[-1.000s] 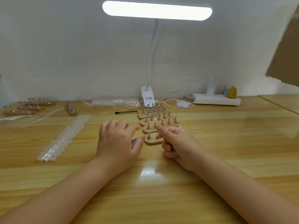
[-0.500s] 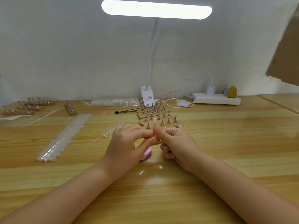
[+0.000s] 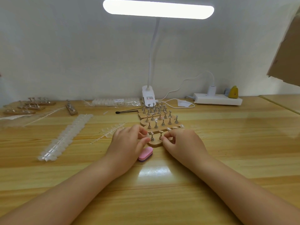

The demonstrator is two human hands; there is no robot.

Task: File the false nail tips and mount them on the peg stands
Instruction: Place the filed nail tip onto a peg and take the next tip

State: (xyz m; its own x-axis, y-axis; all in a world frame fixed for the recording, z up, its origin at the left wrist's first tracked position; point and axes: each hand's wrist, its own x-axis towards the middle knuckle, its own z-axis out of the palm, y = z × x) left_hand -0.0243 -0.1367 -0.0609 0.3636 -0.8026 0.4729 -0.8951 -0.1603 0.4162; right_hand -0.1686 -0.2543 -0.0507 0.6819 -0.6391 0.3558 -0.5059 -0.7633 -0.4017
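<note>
Several wooden peg stands (image 3: pixel 158 125) with metal pegs lie in a row at the table's centre. My left hand (image 3: pixel 129 141) pinches what looks like a small clear nail tip (image 3: pixel 147 135) between thumb and forefinger, right beside a peg (image 3: pixel 152 137) of the nearest stand (image 3: pixel 155 144). My right hand (image 3: pixel 181 142) has its fingers curled and holds the right side of that stand, close to its second peg (image 3: pixel 160 135). A pink nail file block (image 3: pixel 145 154) lies on the table just below my left hand.
A long strip of clear nail tips (image 3: pixel 65 137) lies at left and a smaller strip (image 3: pixel 112 131) near my left hand. More peg stands (image 3: pixel 29 106) are at back left. Behind are a bag of tips (image 3: pixel 116 101), a black tool (image 3: pixel 128 111), the lamp base (image 3: pixel 148 96) and a power strip (image 3: pixel 217 99).
My left hand left the pink file block on the table. The hands met at the fingertips, then both moved forward to the nearest peg stand.
</note>
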